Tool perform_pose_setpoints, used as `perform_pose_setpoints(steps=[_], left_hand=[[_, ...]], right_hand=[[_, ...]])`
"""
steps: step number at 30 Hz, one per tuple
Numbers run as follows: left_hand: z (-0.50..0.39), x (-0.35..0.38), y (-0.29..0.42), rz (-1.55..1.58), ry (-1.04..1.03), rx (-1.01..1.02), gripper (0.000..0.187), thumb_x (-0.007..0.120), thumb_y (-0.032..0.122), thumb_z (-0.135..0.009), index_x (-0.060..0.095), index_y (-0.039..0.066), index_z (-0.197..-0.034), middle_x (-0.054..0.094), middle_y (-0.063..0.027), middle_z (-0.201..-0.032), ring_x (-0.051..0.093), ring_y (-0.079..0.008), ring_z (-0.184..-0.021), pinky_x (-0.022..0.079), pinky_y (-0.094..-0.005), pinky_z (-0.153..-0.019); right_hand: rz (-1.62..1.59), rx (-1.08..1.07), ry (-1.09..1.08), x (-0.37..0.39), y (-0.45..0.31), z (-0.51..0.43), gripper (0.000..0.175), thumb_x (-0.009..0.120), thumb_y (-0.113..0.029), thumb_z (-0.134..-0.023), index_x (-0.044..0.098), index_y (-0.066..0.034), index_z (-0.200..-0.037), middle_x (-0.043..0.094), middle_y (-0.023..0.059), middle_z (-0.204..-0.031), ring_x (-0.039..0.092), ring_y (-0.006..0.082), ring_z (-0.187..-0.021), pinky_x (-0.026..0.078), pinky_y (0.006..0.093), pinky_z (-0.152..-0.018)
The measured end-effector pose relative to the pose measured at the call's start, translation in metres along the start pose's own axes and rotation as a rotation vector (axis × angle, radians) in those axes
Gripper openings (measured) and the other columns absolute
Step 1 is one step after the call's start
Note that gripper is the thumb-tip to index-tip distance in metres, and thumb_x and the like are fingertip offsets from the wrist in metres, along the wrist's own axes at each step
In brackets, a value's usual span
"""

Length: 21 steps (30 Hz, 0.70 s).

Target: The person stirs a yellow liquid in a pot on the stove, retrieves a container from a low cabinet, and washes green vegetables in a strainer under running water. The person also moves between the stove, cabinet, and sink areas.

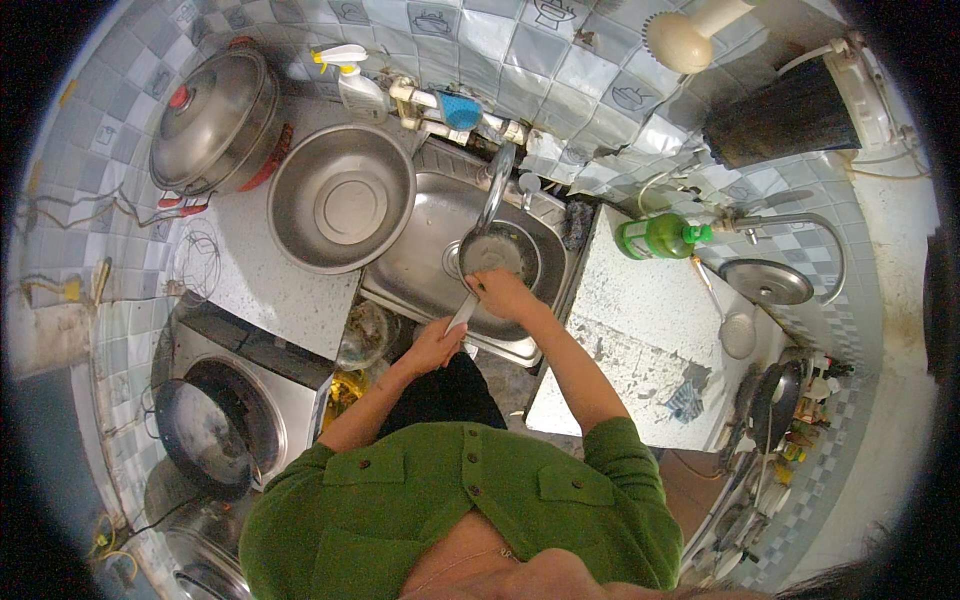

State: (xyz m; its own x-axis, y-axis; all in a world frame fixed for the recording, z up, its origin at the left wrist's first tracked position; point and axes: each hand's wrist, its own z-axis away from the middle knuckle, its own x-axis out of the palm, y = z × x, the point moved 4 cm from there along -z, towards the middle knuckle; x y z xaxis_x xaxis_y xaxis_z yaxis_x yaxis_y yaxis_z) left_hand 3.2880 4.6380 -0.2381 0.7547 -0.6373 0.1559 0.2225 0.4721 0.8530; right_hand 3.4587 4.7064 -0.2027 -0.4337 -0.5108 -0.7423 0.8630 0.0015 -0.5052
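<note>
A round metal pan point(491, 252) is tilted in the stainless steel sink point(420, 277), under the curved faucet point(498, 184). My left hand point(436, 346) is closed around the end of its pale handle point(463, 311). At the pan's near rim, where the handle joins, rests my right hand point(504, 295) with its fingers curled. Whether something small lies under those fingers is hidden. The sink drain point(451, 259) shows just left of the pan.
A large steel basin point(300, 217) overlaps the sink's left edge. Behind it stand a lidded pot point(214, 124) and a spray bottle point(361, 94). On the right counter point(615, 330) are a green bottle point(652, 237), a skimmer point(737, 334) and a crumpled wrapper point(684, 402). A wok point(202, 439) sits lower left.
</note>
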Motion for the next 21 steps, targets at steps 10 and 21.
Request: perform_pose_setpoints(steps=[10, 21], left_hand=[[-0.002, -0.009, -0.013, -0.010, 0.043, -0.028, 0.036, 0.050, 0.039, -0.103, 0.051, 0.006, -0.089, 0.047, 0.0006, -0.064, 0.044, -0.0103, -0.046, 0.039, -0.0282, -0.043], [-0.007, -0.022, -0.014, -0.185, 0.101, -0.023, 0.041, 0.050, 0.040, -0.103, 0.056, 0.001, -0.093, 0.056, -0.0062, -0.067, 0.052, -0.0188, -0.052, 0.042, -0.0335, -0.048]], right_hand=[[-1.224, 0.242, 0.754, -0.040, 0.064, 0.021, 0.041, 0.053, -0.037, -0.102, 0.049, -0.0078, -0.074, 0.044, 0.0014, -0.061, 0.042, 0.0153, -0.053, 0.038, 0.0315, -0.052], [-1.753, 0.481, 0.704, 0.013, 0.111, 0.043, 0.043, 0.051, -0.041, -0.103, 0.041, -0.0152, -0.070, 0.034, -0.0032, -0.061, 0.033, 0.0122, -0.051, 0.027, 0.0288, -0.049]])
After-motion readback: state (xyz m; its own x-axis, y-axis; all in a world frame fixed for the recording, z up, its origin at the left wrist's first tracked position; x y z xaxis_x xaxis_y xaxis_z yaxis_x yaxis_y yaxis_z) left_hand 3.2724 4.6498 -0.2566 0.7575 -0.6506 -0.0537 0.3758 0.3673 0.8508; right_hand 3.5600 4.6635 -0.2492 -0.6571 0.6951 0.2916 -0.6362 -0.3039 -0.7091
